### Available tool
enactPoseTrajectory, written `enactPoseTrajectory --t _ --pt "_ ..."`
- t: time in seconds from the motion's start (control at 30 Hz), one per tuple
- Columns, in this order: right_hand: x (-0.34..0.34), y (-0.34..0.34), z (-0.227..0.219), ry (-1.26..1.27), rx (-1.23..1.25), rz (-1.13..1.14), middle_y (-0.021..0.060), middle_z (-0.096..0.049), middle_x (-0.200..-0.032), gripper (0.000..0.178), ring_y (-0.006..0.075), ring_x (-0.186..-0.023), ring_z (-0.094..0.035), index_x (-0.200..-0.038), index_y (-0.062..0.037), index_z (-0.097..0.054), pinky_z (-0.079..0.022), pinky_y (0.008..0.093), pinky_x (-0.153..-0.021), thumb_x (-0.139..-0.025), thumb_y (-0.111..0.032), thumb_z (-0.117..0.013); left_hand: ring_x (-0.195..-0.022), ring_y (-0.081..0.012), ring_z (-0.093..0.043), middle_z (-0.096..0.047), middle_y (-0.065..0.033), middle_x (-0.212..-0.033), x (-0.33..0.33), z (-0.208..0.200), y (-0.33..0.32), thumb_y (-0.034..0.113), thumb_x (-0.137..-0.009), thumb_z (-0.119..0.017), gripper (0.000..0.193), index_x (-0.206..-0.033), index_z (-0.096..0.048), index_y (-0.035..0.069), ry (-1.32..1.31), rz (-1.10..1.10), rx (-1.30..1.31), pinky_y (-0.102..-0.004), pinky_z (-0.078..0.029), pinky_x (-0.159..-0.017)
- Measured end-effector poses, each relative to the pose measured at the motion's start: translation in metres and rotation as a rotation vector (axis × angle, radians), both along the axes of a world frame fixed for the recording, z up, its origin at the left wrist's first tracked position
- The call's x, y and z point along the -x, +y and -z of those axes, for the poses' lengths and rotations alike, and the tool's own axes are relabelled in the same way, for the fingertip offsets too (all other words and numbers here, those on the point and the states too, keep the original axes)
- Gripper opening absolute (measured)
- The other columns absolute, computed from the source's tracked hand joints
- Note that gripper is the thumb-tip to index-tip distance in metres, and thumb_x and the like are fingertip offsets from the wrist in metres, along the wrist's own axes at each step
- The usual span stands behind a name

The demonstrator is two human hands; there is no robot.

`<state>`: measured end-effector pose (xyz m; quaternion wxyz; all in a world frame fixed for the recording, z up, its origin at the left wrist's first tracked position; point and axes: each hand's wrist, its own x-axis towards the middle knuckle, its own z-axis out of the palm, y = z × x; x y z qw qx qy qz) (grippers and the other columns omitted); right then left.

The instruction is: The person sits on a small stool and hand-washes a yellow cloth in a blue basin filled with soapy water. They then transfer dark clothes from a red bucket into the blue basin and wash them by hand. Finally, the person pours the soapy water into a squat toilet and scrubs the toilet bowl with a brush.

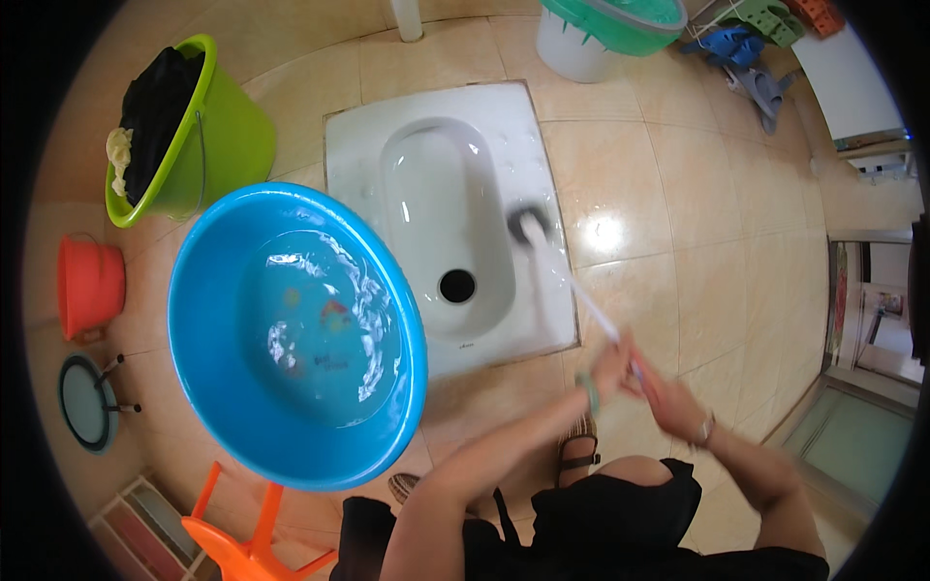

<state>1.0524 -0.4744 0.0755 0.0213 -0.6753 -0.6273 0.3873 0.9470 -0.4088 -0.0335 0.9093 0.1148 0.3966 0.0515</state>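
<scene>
Both hands gripped one long white brush handle (581, 300), thin, straight, plastic-looking, motion-blurred. Left hand (608, 366) was closed around the handle's near end, a green band at the wrist. Right hand (670, 399) was closed just behind it on the same end, a watch or bracelet on the wrist. Both forearms came up from the lower edge and converged, the left one long and nearly straight, the right bent at the elbow.

The dark brush head (528, 225), round and bristly, pressed on the right rim of the white squat toilet (484, 126). The pan was glossy glazed ceramic, a rectangular slab set flush in the floor (678, 242), with an oval bowl and a round black drain hole near its near end. The floor was glossy beige tile with thin grout lines and a bright light reflection right of the pan.

A big round blue plastic basin (300, 329) sat at the pan's left edge, overlapping it, smooth-walled, holding clear water with glare ripples. A lime-green plastic bucket (228, 136) stood toward the far-left corner of the floor, stuffed with dark cloth. A small orange bucket (89, 286) stood at the left edge. An orange plastic stool (247, 542) stood near the lower left. A white tub with green lid (601, 29) stood past the pan's far edge.

A sandalled foot (578, 445) was planted on the tile under the hands.
</scene>
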Motion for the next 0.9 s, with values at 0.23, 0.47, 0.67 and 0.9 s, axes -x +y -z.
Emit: enactPoseTrajectory --t 0.23,0.47,0.67,0.9 --pt "-0.004 0.021 0.014 -0.096 0.09 0.115 0.0251 -0.059 -0.064 0.055 0.0427 -0.055 -0.058 -0.148 -0.0158 -0.022 -0.044 0.0514 -0.05 -0.096 -0.014 -0.04 -0.063 -0.0226 -0.063 -0.059 -0.0105 -0.074 -0.013 0.028 0.025 0.052 -0.096 -0.042 0.048 -0.084 -0.05 0.006 -0.079 -0.008 -0.096 -0.0391 -0.058 -0.059" --pt "0.075 0.218 0.049 0.106 0.001 0.275 0.0243 -0.065 -0.093 0.038 0.0431 -0.079 -0.063 -0.134 -0.0098 -0.038 -0.05 0.051 -0.07 -0.097 -0.019 -0.03 -0.063 -0.0268 -0.059 -0.062 -0.0138 -0.08 0.02 0.093 0.245 0.03 -0.093 -0.042 0.03 -0.097 -0.053 0.003 0.432 -0.161 -0.597 -0.0431 -0.051 -0.054" --pt "0.14 0.272 0.1 0.11 -0.11 -0.027 0.0222 -0.06 -0.114 0.043 0.0399 -0.103 -0.058 -0.136 -0.0059 -0.036 -0.047 0.0457 -0.089 -0.094 -0.014 -0.031 -0.055 -0.0243 -0.051 -0.05 -0.0105 -0.066 0.116 0.038 0.266 0.026 -0.092 -0.043 0.023 -0.085 -0.044 0.004 0.438 -0.752 -0.217 -0.0411 -0.051 -0.054" --pt "0.109 0.182 0.067 0.114 0.078 -0.316 0.0171 -0.067 -0.091 0.047 0.038 -0.076 -0.064 -0.141 -0.0126 -0.032 -0.052 0.0459 -0.066 -0.094 -0.014 -0.035 -0.058 -0.027 -0.058 -0.054 -0.0109 -0.067 0.11 0.079 0.136 0.032 -0.093 -0.043 0.032 -0.08 -0.047 0.002 0.5 -0.943 -0.245 -0.0403 -0.049 -0.048"
